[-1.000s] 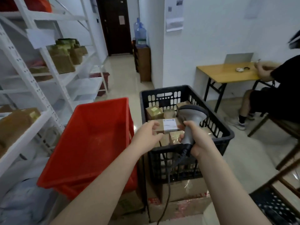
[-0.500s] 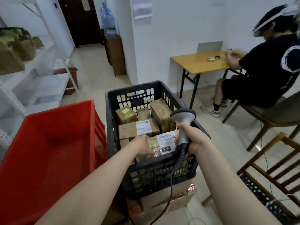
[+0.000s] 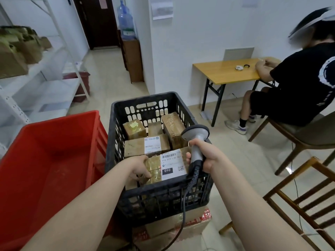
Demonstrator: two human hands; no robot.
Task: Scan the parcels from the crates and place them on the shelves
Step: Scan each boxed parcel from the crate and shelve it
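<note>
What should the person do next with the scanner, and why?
Probably tip the barcode scanner in the right hand down at the label's barcode. The left hand holds that parcel label-up, and the scanner sits right beside it.

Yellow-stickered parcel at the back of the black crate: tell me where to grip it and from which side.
Come from above: only its top shows free. The yellow-stickered parcel sits by the black crate's left wall, with a smaller parcel to its right and a labelled parcel in front. Probably pinch its upper left and right edges.
</note>
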